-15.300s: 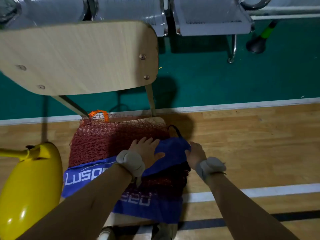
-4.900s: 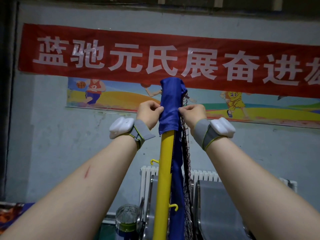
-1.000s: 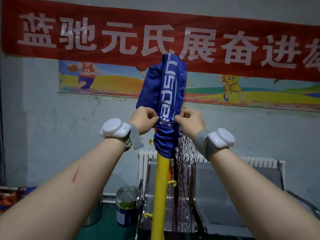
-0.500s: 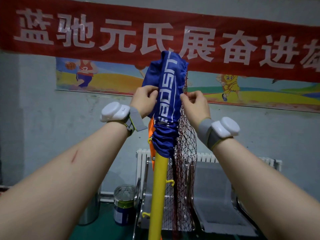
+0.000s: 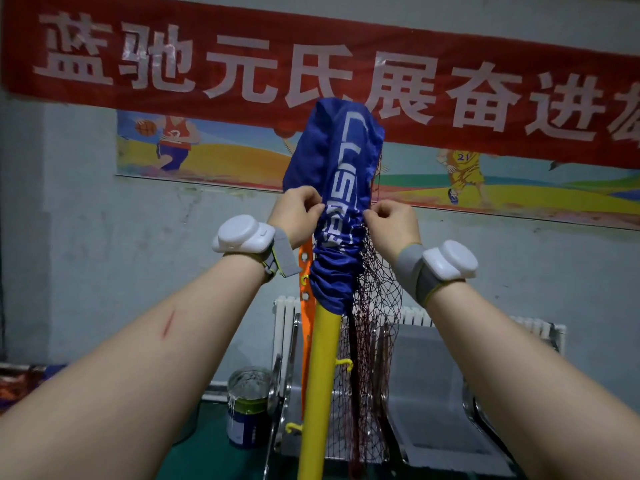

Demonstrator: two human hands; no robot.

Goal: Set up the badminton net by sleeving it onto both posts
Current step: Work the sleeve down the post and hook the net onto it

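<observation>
Badminton net's blue fabric sleeve (image 5: 341, 209), gathered part-way down the yellow metal post (image 5: 320, 375). My left hand (image 5: 298, 213) and right hand (image 5: 393, 223), each pinching a side of the sleeve, sit lower than half a second ago, adding folds. The loose fabric above must still be fed down. Likely snags: yellow hooks (image 5: 347, 364), orange strap (image 5: 304, 271), hanging dark red mesh (image 5: 374, 341). Behind: grey metal bench (image 5: 433, 393), paint can (image 5: 247, 403).

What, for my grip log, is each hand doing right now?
Left hand: closed, pinching the blue net sleeve.
Right hand: closed, pinching the same sleeve on its netting side.
</observation>
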